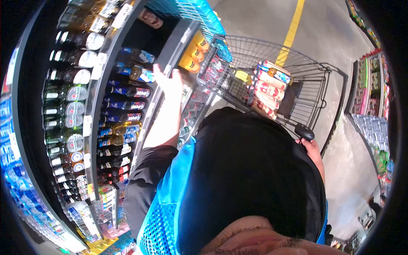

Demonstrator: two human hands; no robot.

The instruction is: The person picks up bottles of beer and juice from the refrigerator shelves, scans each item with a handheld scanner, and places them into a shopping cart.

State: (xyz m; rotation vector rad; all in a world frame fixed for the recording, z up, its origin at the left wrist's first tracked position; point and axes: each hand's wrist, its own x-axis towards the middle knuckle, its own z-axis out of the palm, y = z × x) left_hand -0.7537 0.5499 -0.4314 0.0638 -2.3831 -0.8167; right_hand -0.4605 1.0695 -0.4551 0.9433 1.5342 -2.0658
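My left hand [168, 79] is stretched out to the drinks shelf, fingers apart, with nothing visible in it. Closest to its fingertips are bottles with blue and white labels [142, 75]. Blue-labelled dark bottles [134, 92] lie along the same shelf row in this view. At my right side, my right hand [312, 148] is closed around the black handle [304, 131] of a wire shopping cart [316, 91]. Inside the cart are several red-and-white packages [268, 90] and a bottle with a yellow label [241, 76].
Another shelf row holds green bottles [75, 110]. Yellow-orange items [195, 55] sit near the cart's front, below a blue basket-like mesh [206, 19]. A yellow line [293, 32] crosses the grey floor. Stocked shelves [369, 93] stand across the aisle on the right.
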